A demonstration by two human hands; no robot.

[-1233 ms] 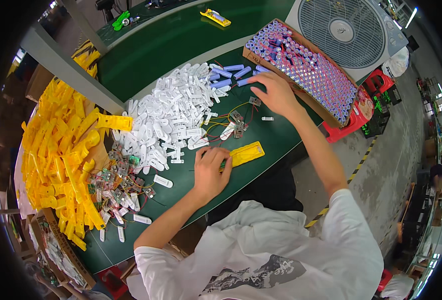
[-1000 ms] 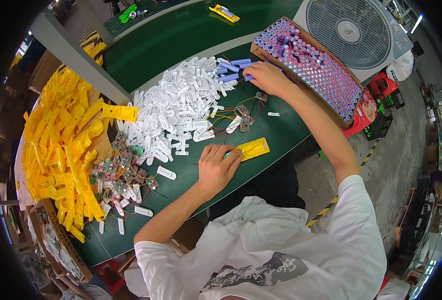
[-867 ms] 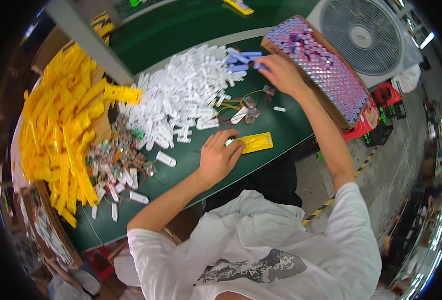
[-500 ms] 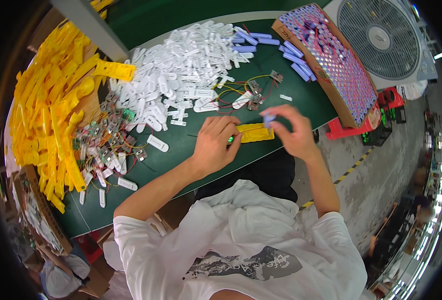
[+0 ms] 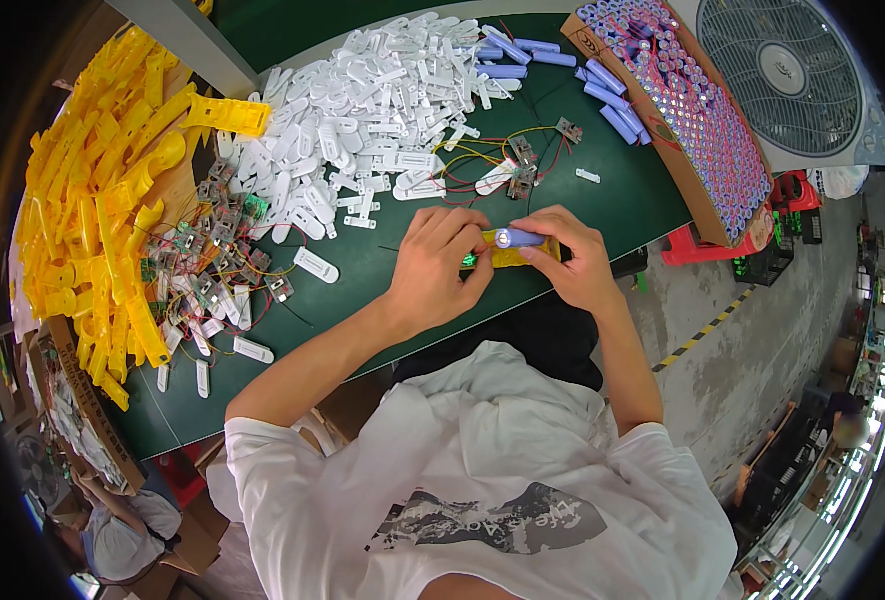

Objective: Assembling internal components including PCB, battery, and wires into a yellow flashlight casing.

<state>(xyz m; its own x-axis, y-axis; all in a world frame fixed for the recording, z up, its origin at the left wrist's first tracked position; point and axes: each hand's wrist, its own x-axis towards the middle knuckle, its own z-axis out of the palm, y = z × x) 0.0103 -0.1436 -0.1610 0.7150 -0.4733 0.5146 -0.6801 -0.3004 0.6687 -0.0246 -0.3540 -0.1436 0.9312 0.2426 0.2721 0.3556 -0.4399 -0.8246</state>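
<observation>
1. Now the left hand (image 5: 438,265), nearest the body along with its partner, has its fingers and thumb curled closed around the left end of a yellow, shallow plastic shell (image 5: 511,259), which sits near the worktop's (image 5: 618,215) front edge.
2. The right hand (image 5: 575,262) grips a lavender cylindrical battery cell (image 5: 525,238) between thumb and fingers.
3. Half a second ago that cell was a blur over the shell's right end; it has since shifted left and lies lengthwise over the middle, so both hands now work at one spot. Whether it is fully seated, I cannot tell.
4. Both forearms angle inward, the left slanting up to the right, the right rising steeply and leaning left.
5. Just beyond the hands lie small grey circuit boards with red and yellow wires (image 5: 523,168).
6. Farther off spread a heap of white plastic strips (image 5: 363,120), loose lavender cells (image 5: 613,98) and a brown cardboard box (image 5: 685,186) packed with more.
</observation>
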